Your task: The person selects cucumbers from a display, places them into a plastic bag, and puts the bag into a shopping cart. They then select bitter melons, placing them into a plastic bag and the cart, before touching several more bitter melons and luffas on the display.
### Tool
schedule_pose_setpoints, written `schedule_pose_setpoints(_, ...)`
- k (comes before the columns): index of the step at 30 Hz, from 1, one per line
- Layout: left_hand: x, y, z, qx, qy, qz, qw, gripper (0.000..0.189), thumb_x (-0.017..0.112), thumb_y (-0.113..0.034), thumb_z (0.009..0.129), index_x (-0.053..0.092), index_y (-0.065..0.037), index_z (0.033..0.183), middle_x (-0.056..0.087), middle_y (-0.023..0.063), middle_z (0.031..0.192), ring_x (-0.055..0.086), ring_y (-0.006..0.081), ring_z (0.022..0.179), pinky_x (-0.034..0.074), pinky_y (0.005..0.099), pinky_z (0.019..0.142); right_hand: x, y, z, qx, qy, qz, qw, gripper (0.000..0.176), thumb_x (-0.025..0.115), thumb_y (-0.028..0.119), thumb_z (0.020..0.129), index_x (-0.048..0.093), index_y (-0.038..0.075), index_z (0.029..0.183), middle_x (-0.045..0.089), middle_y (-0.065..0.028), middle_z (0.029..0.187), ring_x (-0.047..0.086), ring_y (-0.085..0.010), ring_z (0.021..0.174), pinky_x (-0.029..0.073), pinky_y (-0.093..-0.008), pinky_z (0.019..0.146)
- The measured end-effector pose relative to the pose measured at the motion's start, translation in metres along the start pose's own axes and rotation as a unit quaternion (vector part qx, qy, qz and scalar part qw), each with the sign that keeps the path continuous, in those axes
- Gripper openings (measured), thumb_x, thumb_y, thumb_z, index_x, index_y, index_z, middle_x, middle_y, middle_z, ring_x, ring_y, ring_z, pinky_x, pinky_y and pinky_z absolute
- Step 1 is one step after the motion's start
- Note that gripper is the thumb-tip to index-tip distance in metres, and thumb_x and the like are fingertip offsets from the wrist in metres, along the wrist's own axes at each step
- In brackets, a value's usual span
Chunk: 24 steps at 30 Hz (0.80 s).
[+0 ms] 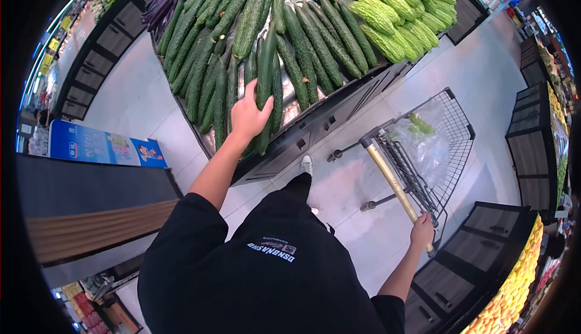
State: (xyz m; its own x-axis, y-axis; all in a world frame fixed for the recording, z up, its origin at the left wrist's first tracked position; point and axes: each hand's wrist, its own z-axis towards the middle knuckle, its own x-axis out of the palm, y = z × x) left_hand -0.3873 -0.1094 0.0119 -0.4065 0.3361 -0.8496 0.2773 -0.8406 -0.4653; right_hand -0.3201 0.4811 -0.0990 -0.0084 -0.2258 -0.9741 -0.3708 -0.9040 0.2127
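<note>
Long dark green cucumbers (302, 49) lie side by side on a produce stand in front of me. My left hand (247, 114) reaches over the stand's front edge, its fingers and thumb around one cucumber (265, 74) whose near end points toward me. Part of that cucumber is hidden by the hand. Off to the right, my right hand (422, 231) is closed around the lower end of the yellow handle (390, 173) of a shopping cart (455, 143). Inside the cart is a clear plastic bag (426, 152) with something green (420, 124) in it.
Pale green bitter melons (396, 10) fill the stand's right side, and purple eggplants (169, 4) its far left. A blue sign (106, 144) tops a dark counter at left. Yellow fruit (511, 285) fills a dark display at lower right. Tiled floor (339, 195) lies between stand and cart.
</note>
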Motion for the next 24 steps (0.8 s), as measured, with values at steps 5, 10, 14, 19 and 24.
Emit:
schedule_pose_setpoints(5, 0.038, -0.017, 0.063, 0.039, -0.122, -0.134, 0.983, 0.068, 0.066, -0.035, 0.093, 0.034, -0.002, 0.142, 0.071, 0.0221, 0.09, 0.068, 0.0448, 0.083, 0.053, 0.0498, 0.075, -0.002, 0.005, 0.011, 0.004, 0.002, 0.007, 1.0, 0.033, 0.043, 0.029, 0.099, 0.072, 0.016, 0.109, 0.072, -0.0131, 0.084, 0.068, -0.0354, 0.079, 0.05, -0.0479, 0.069)
schedule_pose_setpoints(10, 0.065, -0.022, 0.088, -0.032, -0.097, -0.065, 0.993, 0.071, 0.067, -0.037, 0.093, 0.031, 0.0, 0.142, 0.069, 0.0278, 0.09, 0.067, 0.0482, 0.08, 0.053, 0.0532, 0.071, -0.001, 0.004, 0.023, 0.011, 0.003, 0.002, 1.0, 0.034, 0.041, 0.027, 0.099, 0.072, 0.015, 0.108, 0.07, -0.0126, 0.08, 0.067, -0.0354, 0.077, 0.049, -0.048, 0.069)
schedule_pose_setpoints(14, 0.073, -0.023, 0.079, -0.069, -0.024, -0.045, 0.996, 0.07, 0.066, -0.035, 0.093, 0.029, 0.0, 0.141, 0.068, 0.0307, 0.094, 0.067, 0.0495, 0.083, 0.054, 0.0553, 0.072, 0.003, -0.002, 0.032, 0.018, 0.023, -0.018, 0.999, 0.039, 0.038, 0.034, 0.1, 0.072, 0.016, 0.109, 0.074, -0.0115, 0.09, 0.069, -0.0367, 0.086, 0.05, -0.0479, 0.073)
schedule_pose_setpoints(19, 0.07, -0.022, 0.082, -0.094, 0.016, -0.049, 0.994, 0.065, 0.068, -0.032, 0.092, 0.034, 0.002, 0.136, 0.066, 0.0327, 0.099, 0.066, 0.0502, 0.086, 0.053, 0.0554, 0.076, 0.005, -0.006, 0.042, 0.02, 0.054, 0.048, 0.997, 0.032, 0.047, 0.026, 0.097, 0.07, 0.01, 0.113, 0.072, -0.0112, 0.085, 0.067, -0.0288, 0.077, 0.05, -0.0423, 0.072)
schedule_pose_setpoints(24, 0.064, -0.018, 0.088, -0.143, 0.054, -0.07, 0.986, 0.063, 0.069, -0.029, 0.091, 0.036, 0.001, 0.135, 0.066, 0.0326, 0.103, 0.066, 0.0496, 0.088, 0.054, 0.0541, 0.076, -0.009, 0.048, 0.062, -0.003, 0.066, 0.137, 0.988, 0.038, 0.059, 0.009, 0.093, 0.057, 0.0, 0.129, 0.065, -0.0099, 0.082, 0.062, -0.0193, 0.073, 0.051, -0.0343, 0.069)
